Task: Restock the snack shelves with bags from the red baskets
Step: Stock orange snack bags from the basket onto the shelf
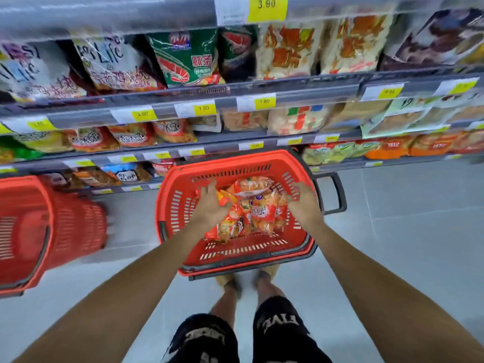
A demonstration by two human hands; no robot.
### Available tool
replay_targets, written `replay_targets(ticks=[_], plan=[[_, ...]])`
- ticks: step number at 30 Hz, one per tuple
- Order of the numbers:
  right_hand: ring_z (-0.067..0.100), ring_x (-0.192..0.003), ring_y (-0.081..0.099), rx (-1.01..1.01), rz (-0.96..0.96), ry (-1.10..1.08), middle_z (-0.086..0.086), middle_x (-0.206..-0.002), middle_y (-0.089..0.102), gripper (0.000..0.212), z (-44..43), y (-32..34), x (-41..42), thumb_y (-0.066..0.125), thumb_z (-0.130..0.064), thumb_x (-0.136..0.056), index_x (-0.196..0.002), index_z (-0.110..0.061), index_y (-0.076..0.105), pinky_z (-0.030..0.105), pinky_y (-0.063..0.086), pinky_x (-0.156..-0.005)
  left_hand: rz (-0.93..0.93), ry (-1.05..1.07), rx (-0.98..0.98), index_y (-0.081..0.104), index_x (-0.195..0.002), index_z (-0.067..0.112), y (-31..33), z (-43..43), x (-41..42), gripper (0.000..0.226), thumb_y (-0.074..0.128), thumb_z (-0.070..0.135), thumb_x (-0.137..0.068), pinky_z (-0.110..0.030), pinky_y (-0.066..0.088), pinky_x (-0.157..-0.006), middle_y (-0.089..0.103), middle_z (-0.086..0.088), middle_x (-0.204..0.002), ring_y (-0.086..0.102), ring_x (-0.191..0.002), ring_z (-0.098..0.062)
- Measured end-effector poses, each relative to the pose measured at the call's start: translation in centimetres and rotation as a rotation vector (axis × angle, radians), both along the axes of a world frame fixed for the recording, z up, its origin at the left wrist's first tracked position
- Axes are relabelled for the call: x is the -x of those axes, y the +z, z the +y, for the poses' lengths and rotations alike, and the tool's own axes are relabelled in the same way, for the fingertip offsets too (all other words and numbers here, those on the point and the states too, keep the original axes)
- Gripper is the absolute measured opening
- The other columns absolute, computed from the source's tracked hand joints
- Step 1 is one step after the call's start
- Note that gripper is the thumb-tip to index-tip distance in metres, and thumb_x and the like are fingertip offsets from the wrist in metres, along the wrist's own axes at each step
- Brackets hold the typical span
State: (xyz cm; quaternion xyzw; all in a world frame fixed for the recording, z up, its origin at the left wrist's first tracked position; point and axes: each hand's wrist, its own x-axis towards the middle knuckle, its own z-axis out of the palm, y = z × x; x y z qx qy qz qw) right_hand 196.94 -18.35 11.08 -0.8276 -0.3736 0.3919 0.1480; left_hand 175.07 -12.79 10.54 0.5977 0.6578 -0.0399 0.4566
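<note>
A red basket (172,205) stands on the floor in front of the snack shelves (235,146). Inside it lies a heap of orange snack bags (262,208). Both my hands reach down into the basket. My left hand (210,205) lies on the left side of the heap with its fingers curled round the bags. My right hand (303,203) is at the right side, fingers bent onto the bags' edge. Matching orange bags (131,134) stand on a middle shelf to the left.
A second red basket (28,231) sits on the floor at the left, blurred. The first basket's black handle (332,192) sticks out to the right. Shelves packed with bags and yellow price tags (265,7) fill the upper view. Grey tiled floor lies to the right.
</note>
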Motion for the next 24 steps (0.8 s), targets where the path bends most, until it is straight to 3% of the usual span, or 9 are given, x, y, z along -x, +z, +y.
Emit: replay_targets(ticks=[3,5,7,9,14,18,20,22,24], plan=[[0.026,-0.101,0.059,0.088,0.023,0.004,0.010,-0.110,0.061,0.029,-0.7,-4.0,-0.3,0.053,-0.020,-0.095,-0.121,-0.006,0.057,0.031,0.042,-0.078,0.003,0.068,0.101,0.015,-0.152,0.013,-3.8,-0.4,-1.7,0.075,0.058,0.033,-0.094,-0.026,0.038,-0.087,0.021,-0.013,-0.155,0.040,-0.132,-0.028],[0.022,-0.101,0.059,0.130,0.055,-0.010,0.004,-0.105,0.060,0.030,-1.0,-6.7,-0.8,0.055,-0.016,-0.094,-0.123,-0.006,0.056,0.027,0.039,-0.077,-0.010,0.107,0.171,0.016,-0.152,0.014,-6.6,-0.3,-3.0,0.076,0.058,0.037,-0.093,-0.028,0.042,-0.084,0.030,-0.018,-0.151,0.050,-0.121,-0.029],[0.021,-0.104,0.057,0.161,0.076,-0.027,0.005,-0.111,0.060,0.031,-1.0,-9.4,-1.4,0.056,-0.014,-0.094,-0.124,-0.009,0.057,0.025,0.041,-0.080,-0.030,0.112,0.226,0.017,-0.151,0.017,-9.3,-0.2,-4.2,0.077,0.059,0.041,-0.091,-0.037,0.049,-0.087,0.042,-0.023,-0.143,0.057,-0.112,-0.035],[0.020,-0.099,0.057,0.184,0.092,-0.029,0.003,-0.111,0.060,0.030,-0.9,-12.2,-1.9,0.055,-0.014,-0.094,-0.124,-0.011,0.057,0.021,0.040,-0.072,-0.050,0.135,0.259,0.023,-0.149,0.020,-12.0,0.2,-5.2,0.076,0.062,0.043,-0.088,-0.046,0.048,-0.094,0.046,-0.019,-0.141,0.054,-0.117,-0.040],[0.019,-0.079,0.059,0.265,0.131,-0.071,0.002,-0.102,0.055,0.038,-0.6,-19.7,-3.2,0.054,-0.010,-0.094,-0.132,-0.009,0.049,0.009,0.037,-0.049,-0.141,0.333,0.297,0.013,-0.153,0.016,-18.7,1.9,-8.1,0.082,0.061,0.040,-0.090,-0.038,0.045,-0.102,0.034,-0.013,-0.151,0.050,-0.125,-0.030],[0.017,-0.088,0.059,0.310,0.200,-0.103,-0.002,-0.108,0.057,0.052,-0.2,-25.3,-2.8,0.060,-0.021,-0.093,-0.139,-0.012,0.039,0.010,0.043,-0.074,-0.165,0.605,0.374,0.006,-0.154,0.021,-24.1,3.7,-10.0,0.084,0.053,0.052,-0.092,-0.042,0.032,-0.112,0.026,-0.009,-0.156,0.034,-0.139,-0.031],[0.020,-0.103,0.061,0.307,0.249,-0.145,-0.006,-0.112,0.056,0.061,-0.3,-28.0,-2.1,0.068,-0.040,-0.083,-0.135,-0.024,0.040,0.029,0.049,-0.090,-0.201,0.739,0.426,0.003,-0.154,0.024,-26.3,4.4,-10.7,0.090,0.049,0.064,-0.087,-0.048,0.037,-0.108,0.022,-0.009,-0.157,0.036,-0.137,-0.033],[0.028,-0.115,0.057,0.313,0.288,-0.153,0.001,-0.124,0.055,0.085,-1.2,-32.5,-2.4,0.066,-0.063,-0.063,-0.135,-0.033,0.034,0.043,0.050,-0.091,-0.255,0.853,0.500,0.011,-0.153,0.025,-27.9,5.1,-11.3,0.088,0.044,0.071,-0.085,-0.048,0.043,-0.103,0.025,-0.011,-0.156,0.042,-0.132,-0.034],[0.029,-0.126,0.049,0.333,0.310,-0.162,0.005,-0.137,0.047,0.105,-2.0,-36.2,-2.6,0.066,-0.066,-0.052,-0.142,-0.031,0.024,0.052,0.043,-0.101,-0.299,0.916,0.587,0.025,-0.150,0.025,-29.2,5.7,-11.9,0.082,0.040,0.073,-0.085,-0.046,0.047,-0.099,0.031,-0.016,-0.151,0.048,-0.125,-0.035]])
